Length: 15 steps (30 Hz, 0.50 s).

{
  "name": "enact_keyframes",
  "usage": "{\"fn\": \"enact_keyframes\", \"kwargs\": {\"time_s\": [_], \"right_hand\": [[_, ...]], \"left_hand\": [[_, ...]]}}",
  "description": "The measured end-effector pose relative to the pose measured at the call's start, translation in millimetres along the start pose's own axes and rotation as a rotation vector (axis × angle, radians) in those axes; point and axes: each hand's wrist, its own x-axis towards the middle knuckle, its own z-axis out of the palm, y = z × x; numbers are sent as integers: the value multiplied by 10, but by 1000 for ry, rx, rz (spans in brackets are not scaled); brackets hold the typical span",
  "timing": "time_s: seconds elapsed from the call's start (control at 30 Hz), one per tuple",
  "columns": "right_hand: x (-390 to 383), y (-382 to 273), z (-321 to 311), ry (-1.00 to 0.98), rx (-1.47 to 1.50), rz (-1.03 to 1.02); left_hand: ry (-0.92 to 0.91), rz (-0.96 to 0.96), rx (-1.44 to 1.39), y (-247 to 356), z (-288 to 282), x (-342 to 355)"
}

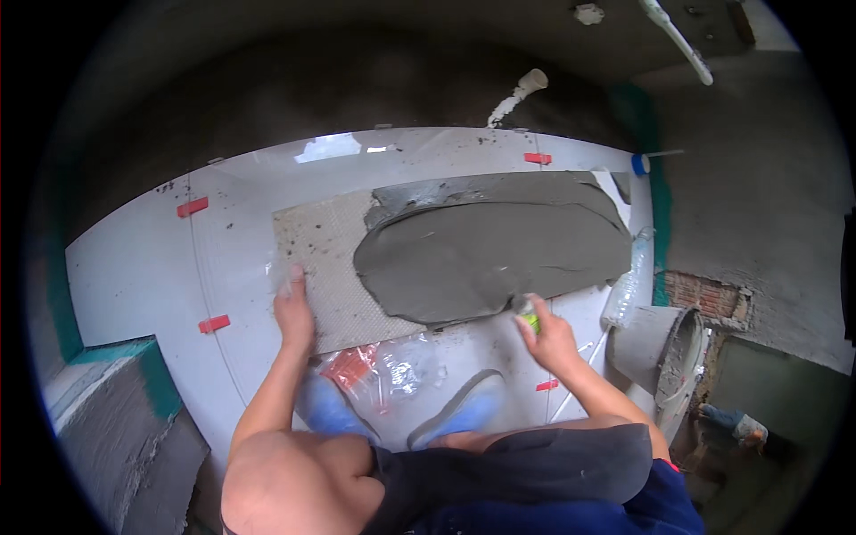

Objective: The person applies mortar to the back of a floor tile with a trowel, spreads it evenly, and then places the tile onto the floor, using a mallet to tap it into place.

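In front of my feet lies a tile (326, 267), its pale, textured back facing up. Grey mortar (490, 254) is spread thickly over its middle and right side; the left part is bare apart from dark specks. My left hand (295, 316) grips the tile's left edge, thumb on top, fingers mostly hidden. At the near edge of the mortar, my right hand (548, 343) is closed round the green handle of a trowel (528, 312). The trowel's blade cannot be made out against the mortar.
White floor tiles (134, 259) carry red levelling wedges (214, 323) at their joints. Clear plastic packaging (401, 366) lies between my blue shoes (462, 410). To the right are a plastic bottle (629, 290) and a mortar-stained bucket (655, 348). A white pipe (532, 80) stands beyond the far edge.
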Motion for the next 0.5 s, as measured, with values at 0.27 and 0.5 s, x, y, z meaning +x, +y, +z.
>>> {"fn": "enact_keyframes", "kwargs": {"time_s": [0.27,0.5], "right_hand": [[297,483,-360,-50,942,442],[326,-546,74,-490,917,245]], "left_hand": [[105,62,-53,-173,-37,13],[142,-42,52,-57,37,57]]}}
